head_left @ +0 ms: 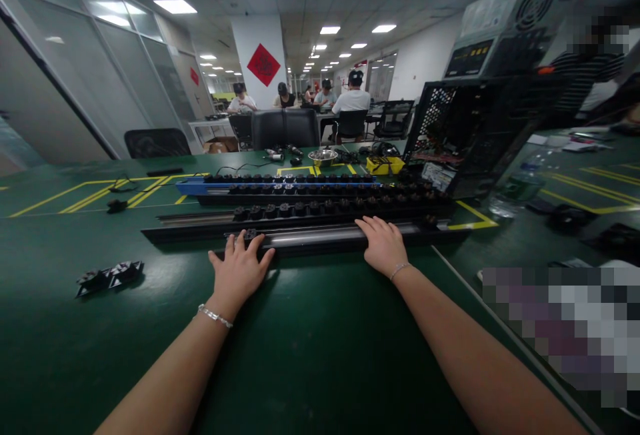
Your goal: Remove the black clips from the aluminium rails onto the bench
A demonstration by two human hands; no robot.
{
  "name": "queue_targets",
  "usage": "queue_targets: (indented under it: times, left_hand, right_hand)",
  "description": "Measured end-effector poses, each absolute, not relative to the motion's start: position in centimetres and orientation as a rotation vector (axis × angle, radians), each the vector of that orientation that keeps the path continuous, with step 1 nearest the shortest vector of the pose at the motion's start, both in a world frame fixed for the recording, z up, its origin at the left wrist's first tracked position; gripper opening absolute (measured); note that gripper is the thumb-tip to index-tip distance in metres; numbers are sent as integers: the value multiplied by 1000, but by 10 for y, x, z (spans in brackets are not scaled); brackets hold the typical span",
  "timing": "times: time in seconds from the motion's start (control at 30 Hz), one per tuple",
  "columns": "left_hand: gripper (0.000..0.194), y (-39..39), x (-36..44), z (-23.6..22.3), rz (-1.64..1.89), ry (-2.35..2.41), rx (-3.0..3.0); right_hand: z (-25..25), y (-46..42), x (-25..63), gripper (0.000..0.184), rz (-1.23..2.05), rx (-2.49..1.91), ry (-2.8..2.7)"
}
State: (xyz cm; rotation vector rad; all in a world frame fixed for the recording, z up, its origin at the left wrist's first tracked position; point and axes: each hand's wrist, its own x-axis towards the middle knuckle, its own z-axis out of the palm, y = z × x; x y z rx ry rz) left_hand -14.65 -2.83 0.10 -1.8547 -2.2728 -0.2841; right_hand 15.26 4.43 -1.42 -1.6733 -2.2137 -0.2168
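Note:
A long black rail (320,236) with a shiny metal strip along its channel lies across the green table in front of me. My left hand (237,267) rests at its left part with the fingers spread, touching the near edge and a small black wheeled piece (249,233) in the channel. Farther right, my right hand (384,245) lies over the rail with its fingers stretched forward; its thumb is hidden. Behind it runs a second dark rail carrying a row of black rollers (314,207). A short piece with black wheels (110,277) lies apart on the left.
Past the rails are a blue rail (200,187), a metal bowl (323,156) and a yellow tray (385,165). An open computer case (465,128) stands at the right, near a clear plastic bottle (520,185). Several people sit at tables in the background.

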Motion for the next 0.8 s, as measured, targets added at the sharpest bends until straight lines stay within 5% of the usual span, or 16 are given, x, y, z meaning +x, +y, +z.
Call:
queue_targets:
  times: [0.8]
  left_hand:
    - [53, -22, -188, -15, -519, -2084, -1847]
  right_hand:
    - [-13, 44, 153, 64, -204, -1689, -2217]
